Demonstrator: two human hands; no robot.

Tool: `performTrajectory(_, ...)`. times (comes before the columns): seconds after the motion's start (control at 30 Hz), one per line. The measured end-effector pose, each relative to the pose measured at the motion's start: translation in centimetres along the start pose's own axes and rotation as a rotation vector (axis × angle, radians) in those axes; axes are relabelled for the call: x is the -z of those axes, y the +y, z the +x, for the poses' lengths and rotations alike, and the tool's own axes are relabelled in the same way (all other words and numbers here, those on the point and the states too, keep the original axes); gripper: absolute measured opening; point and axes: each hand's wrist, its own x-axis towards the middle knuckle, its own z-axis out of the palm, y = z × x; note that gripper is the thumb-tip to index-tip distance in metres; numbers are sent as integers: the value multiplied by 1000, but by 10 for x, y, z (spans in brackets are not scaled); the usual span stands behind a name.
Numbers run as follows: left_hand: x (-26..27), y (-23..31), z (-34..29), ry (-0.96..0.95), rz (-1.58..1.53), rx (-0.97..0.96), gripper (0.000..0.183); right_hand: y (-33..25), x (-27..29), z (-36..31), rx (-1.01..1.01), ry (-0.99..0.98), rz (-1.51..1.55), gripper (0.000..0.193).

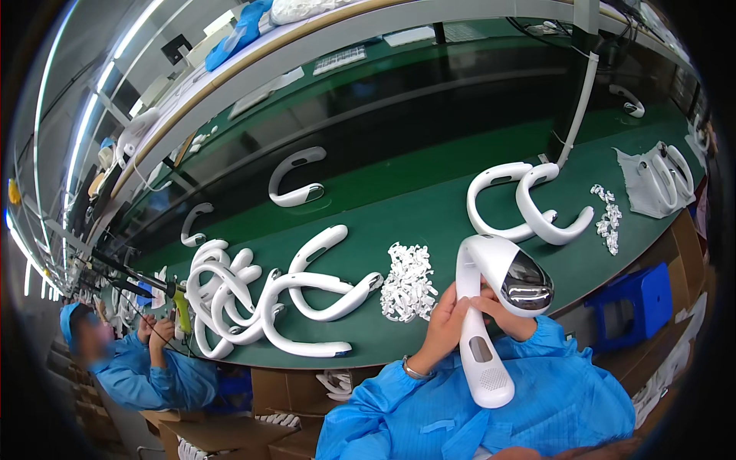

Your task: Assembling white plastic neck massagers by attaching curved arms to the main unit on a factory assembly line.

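Observation:
A white, curved neck-band device (pixel 487 376) is held close in front of my blue-sleeved body. One end has a perforated grille and a grey oval window; the other is bulbous with a glossy dark mirrored face. My left hand (pixel 443 328) is closed on the band's left side, its thumb near the middle. My right hand (pixel 512 316) grips it from the right, partly hidden behind the bulbous end. Just left of the device lies a pile of small white plastic parts (pixel 409 284) on the green tabletop (pixel 368 207).
Several like white bands (pixel 307 314) are heaped at left; more bands (pixel 498 195) lie at right, beside a line of small parts (pixel 608 218) and a bag (pixel 648 180). A co-worker (pixel 153 368) sits left, near a green tool (pixel 182 308). A blue stool (pixel 632 307) stands right.

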Motion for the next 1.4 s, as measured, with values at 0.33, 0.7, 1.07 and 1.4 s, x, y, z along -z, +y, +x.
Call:
performTrajectory(0.33,-5,4,-3,35,233,-103,52,-58,25,65,-43,4,-127,48)
performTrajectory(0.7,-15,-2,-1,63,167,-181,42,-60,26,59,-42,42,-67,45)
performTrajectory(1.07,-25,2,-4,123,176,-166,48,-40,20,52,20,189,-105,44)
performTrajectory(1.4,-26,31,-1,21,480,-284,59,-82,3,58,-94,14,717,42)
